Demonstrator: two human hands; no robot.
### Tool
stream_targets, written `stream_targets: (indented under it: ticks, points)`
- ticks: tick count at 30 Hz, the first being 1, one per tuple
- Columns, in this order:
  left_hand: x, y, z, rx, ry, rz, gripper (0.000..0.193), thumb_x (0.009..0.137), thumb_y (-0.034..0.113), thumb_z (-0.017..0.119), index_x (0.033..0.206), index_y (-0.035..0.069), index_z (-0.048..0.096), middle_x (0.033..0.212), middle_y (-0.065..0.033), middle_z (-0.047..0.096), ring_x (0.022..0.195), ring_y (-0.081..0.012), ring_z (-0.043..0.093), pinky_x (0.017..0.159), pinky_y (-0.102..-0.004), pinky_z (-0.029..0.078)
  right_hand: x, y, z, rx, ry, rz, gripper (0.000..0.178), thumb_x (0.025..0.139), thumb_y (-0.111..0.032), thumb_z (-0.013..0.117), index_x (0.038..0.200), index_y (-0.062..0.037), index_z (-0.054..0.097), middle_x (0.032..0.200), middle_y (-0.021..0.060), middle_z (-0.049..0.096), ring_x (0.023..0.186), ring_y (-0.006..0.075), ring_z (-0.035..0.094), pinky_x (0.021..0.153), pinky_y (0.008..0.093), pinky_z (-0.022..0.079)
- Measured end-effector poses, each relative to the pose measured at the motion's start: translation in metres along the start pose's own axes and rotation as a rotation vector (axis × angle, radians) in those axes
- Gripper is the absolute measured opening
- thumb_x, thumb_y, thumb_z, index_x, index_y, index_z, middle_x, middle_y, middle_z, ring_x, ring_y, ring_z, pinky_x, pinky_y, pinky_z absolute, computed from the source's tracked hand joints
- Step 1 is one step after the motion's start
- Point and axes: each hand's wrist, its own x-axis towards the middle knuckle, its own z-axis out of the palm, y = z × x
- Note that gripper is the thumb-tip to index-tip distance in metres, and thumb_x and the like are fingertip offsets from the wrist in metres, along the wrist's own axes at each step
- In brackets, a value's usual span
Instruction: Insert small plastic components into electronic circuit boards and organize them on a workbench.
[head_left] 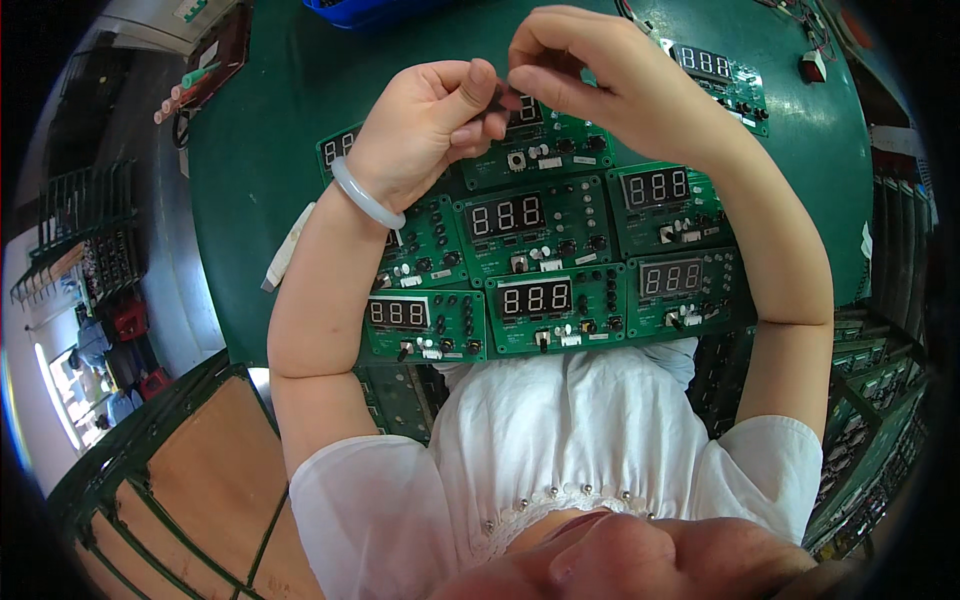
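Several green circuit boards with digit displays lie close together on the green table [250, 130]. My left hand [435, 115], with a pale bracelet [365, 195] at its wrist, is curled over the far boards, thumb against fingers. Facing it, my right hand [590, 75] has thumb and forefinger pinched together, close to my left fingertips. Something small and dark shows between the hands, too small to name. Below them is a far circuit board [545, 155], partly covered. The middle board [530, 225] and the near board [550, 310] are nearer to me, untouched.
A blue bin [370, 12] stands at the far edge. Wires with a red connector [813, 68] lie far right, beyond another board [725, 80]. At left lies a white strip-like object [288, 250]. Racks [870, 390] holding boards flank the right side; brown panels [215, 470] stand lower left.
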Motion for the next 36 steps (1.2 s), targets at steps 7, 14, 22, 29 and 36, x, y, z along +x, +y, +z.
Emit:
stream_targets:
  ticks: [7, 14, 22, 29, 36]
  points:
    - [-0.002, 0.001, 0.007, 0.279, 0.101, 0.121, 0.042, 0.092, 0.042, 0.062, 0.092, 0.001, 0.064, 0.071, -0.0018, 0.058, 0.055, -0.0046, 0.039, 0.054, -0.0185, 0.032, -0.002, 0.012, 0.018, 0.075, 0.140, -0.081, 0.017, 0.088, -0.016, 0.069, 0.092, -0.0001, 0.064, 0.077, 0.0131, 0.064, 0.070, 0.0253, 0.064, 0.065, 0.0308, 0.052]
    - [-0.001, -0.003, 0.008, 0.087, 0.127, 0.094, 0.044, 0.090, 0.042, 0.064, 0.095, -0.002, 0.066, 0.071, -0.0020, 0.058, 0.057, -0.0052, 0.042, 0.053, -0.0189, 0.034, -0.002, 0.002, 0.011, -0.081, 0.178, -0.203, 0.013, 0.085, -0.008, 0.071, 0.093, -0.0004, 0.065, 0.083, 0.0089, 0.065, 0.073, 0.0182, 0.065, 0.065, 0.0287, 0.051]
    - [0.001, 0.001, 0.007, 0.144, 0.095, 0.066, 0.039, 0.094, 0.037, 0.060, 0.098, -0.001, 0.064, 0.073, -0.0006, 0.055, 0.057, -0.0048, 0.036, 0.054, -0.0184, 0.032, -0.007, 0.000, 0.006, -0.187, 0.196, -0.256, 0.013, 0.081, -0.007, 0.070, 0.088, 0.0005, 0.061, 0.083, 0.0135, 0.061, 0.076, 0.0320, 0.063, 0.065, 0.0359, 0.051]
    - [0.002, 0.004, 0.000, -0.222, 0.051, 0.035, 0.041, 0.096, 0.032, 0.060, 0.111, -0.006, 0.062, 0.088, -0.0055, 0.060, 0.063, -0.0027, 0.042, 0.057, -0.0167, 0.037, 0.006, 0.006, -0.019, -0.159, 0.328, -0.731, 0.011, 0.081, -0.007, 0.069, 0.087, -0.0003, 0.063, 0.083, 0.0134, 0.063, 0.076, 0.0312, 0.064, 0.067, 0.0359, 0.051]
    - [0.002, 0.006, -0.002, -0.211, 0.081, 0.019, 0.025, 0.099, 0.009, 0.053, 0.119, -0.005, 0.055, 0.100, -0.0079, 0.059, 0.075, -0.0054, 0.051, 0.069, -0.0178, 0.048, -0.002, 0.026, -0.030, -0.196, -0.198, -0.040, 0.012, 0.081, -0.004, 0.068, 0.092, 0.0000, 0.066, 0.084, 0.0145, 0.067, 0.078, 0.0306, 0.066, 0.071, 0.0351, 0.052]
